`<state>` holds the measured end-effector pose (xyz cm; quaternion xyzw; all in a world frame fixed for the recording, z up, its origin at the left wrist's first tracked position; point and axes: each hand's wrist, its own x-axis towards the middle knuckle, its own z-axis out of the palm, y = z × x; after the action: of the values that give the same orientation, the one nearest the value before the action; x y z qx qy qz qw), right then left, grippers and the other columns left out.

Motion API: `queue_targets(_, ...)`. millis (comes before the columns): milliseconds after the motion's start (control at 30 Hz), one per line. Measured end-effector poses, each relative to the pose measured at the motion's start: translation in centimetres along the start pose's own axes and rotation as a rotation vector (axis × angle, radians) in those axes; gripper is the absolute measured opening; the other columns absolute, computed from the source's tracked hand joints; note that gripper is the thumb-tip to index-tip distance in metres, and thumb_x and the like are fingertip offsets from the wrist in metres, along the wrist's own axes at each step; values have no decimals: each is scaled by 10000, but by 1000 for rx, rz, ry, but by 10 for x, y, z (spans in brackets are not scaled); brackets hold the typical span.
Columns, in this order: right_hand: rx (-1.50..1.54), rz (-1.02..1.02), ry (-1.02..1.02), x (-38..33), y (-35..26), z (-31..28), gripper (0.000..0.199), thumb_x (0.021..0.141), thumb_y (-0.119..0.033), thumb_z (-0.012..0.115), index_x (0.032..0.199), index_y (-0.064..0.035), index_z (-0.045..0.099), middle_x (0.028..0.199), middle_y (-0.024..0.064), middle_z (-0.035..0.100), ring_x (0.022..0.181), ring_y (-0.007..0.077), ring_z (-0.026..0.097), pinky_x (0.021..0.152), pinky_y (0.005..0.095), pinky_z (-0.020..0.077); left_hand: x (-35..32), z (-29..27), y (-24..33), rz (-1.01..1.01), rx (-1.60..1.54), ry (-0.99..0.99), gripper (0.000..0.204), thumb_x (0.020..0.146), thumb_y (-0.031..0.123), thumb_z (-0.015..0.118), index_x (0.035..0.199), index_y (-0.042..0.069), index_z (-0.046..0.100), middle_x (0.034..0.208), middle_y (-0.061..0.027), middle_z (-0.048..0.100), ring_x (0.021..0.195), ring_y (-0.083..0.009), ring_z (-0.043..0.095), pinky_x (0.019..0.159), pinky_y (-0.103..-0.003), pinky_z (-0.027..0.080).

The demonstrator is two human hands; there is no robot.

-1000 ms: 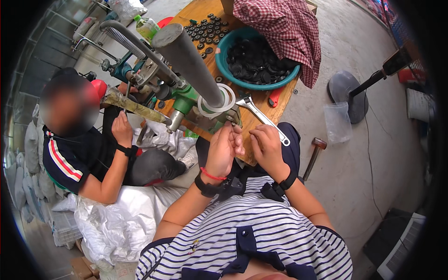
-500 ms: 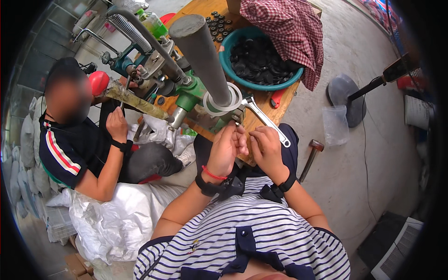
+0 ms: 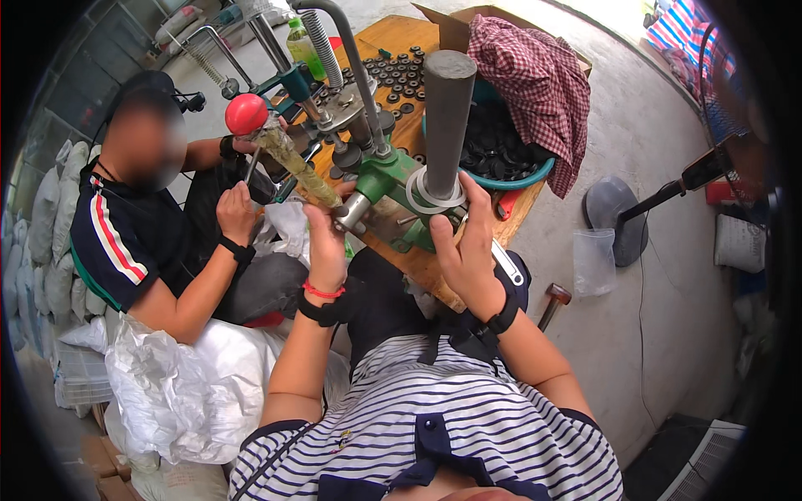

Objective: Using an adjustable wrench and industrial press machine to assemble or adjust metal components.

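A green arbor press (image 3: pixel 380 179) stands at the bench edge, its thick grey ram (image 3: pixel 449 125) upright. White rings (image 3: pixel 422 200) encircle the ram's lower part. My left hand (image 3: pixel 326 250) is at the lower end of the tape-wrapped lever (image 3: pixel 288 159), beside the metal hub; its thumb points up and the fingers are mostly hidden behind the lever. The lever's far end carries a red ball knob (image 3: pixel 246 114). My right hand (image 3: pixel 469 259) is beside the rings, thumb and forefinger spread apart at the right side of the press. An adjustable wrench (image 3: pixel 510 269) lies partly behind this hand.
On the wooden bench (image 3: pixel 401 37) are several small black round parts (image 3: pixel 407 75) and a teal basin (image 3: pixel 535 171) of black pieces under a checked cloth (image 3: pixel 535 92). A co-worker (image 3: pixel 159 242) sits at left by a second press. A hammer (image 3: pixel 555 302) stands at right.
My hands were close together in front of the press. They have parted and moved up to it, the left to the lever's base, the right beside the rings. The view has shifted.
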<state>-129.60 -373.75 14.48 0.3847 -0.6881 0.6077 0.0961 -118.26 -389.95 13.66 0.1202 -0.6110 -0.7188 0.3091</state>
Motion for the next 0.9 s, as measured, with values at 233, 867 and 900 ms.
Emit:
queue_targets(233,151,-59,173,26,35,14,458,960,-390,439,1117,30,532,902,151,638,780,221,622,736,306,476,-22,33,-5,37,-60,178,556,988,482,250,1201,11,454,1092,-80,505,950,-165,509,867,-315,416)
queue_targets(867,213,280,-222,-74,109,-26,432,954,-278,395,1249,35,436,1164,197,522,1140,315,480,1005,370,338,-73,37,-55,279,622,51,673,726,194,738,1271,-2,395,1196,-174,440,1067,-276,460,872,-358,422)
queue_targets(900,101,275,-342,-99,108,-25,399,917,-197,470,1237,39,438,1150,217,513,1135,352,477,1010,379,335,-66,22,-78,204,691,39,779,695,206,761,1309,5,326,1223,-172,416,1097,-281,454,888,-365,423)
